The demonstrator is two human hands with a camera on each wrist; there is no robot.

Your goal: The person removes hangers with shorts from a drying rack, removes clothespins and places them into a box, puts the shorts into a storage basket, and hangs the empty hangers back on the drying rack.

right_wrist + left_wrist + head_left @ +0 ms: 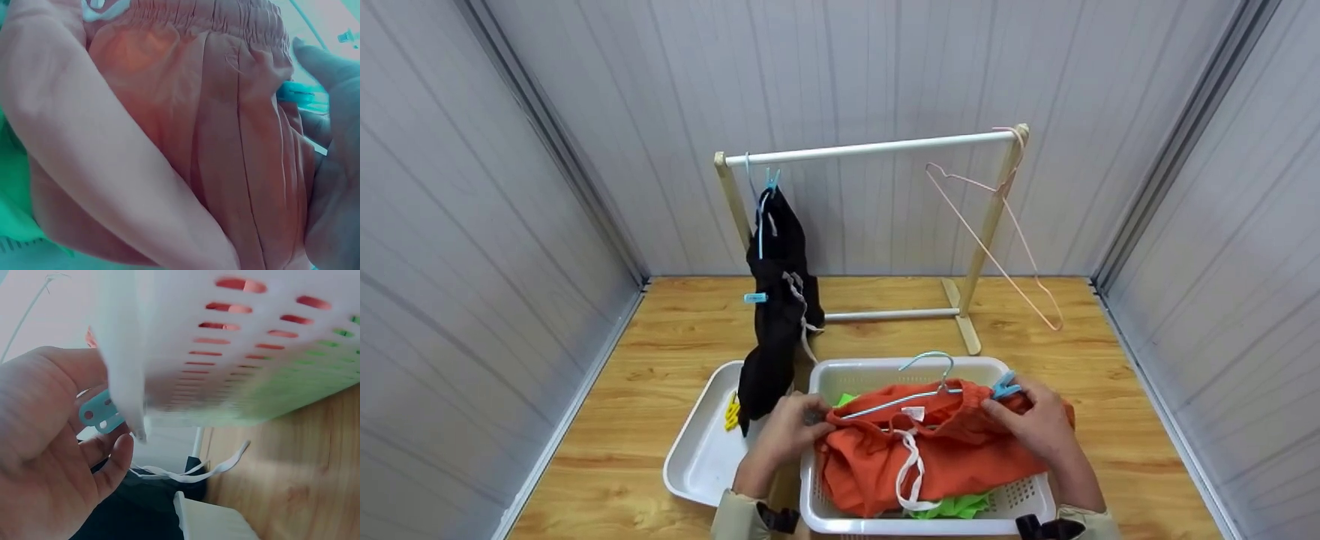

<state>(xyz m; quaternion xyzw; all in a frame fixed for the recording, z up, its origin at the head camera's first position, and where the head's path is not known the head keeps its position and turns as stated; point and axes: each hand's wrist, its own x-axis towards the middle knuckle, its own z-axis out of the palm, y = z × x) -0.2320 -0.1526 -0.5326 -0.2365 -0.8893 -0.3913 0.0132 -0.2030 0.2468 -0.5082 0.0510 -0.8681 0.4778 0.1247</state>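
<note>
Orange drawstring pants (952, 457) lie bunched over a white basket (930, 526), with a light blue hanger (885, 406) inside the waistband. At the waistband's left end is my left hand (791, 427). Between its thumb and fingers the left wrist view shows a blue clothespin (97, 407), part of it behind the basket's rim. My right hand (1046, 431) grips the waistband's right end, thumb in front. Beside that thumb, another blue clothespin (304, 97) is clipped on the orange cloth.
Black drawstring pants (780, 300) hang with blue clothespins at the left of a rack (870, 150). A pink hanger (982, 247) hangs at its right end. Left of the basket, a white tray (697, 457) holds yellow clothespins (731, 412). Green cloth (956, 506) lies under the orange pants.
</note>
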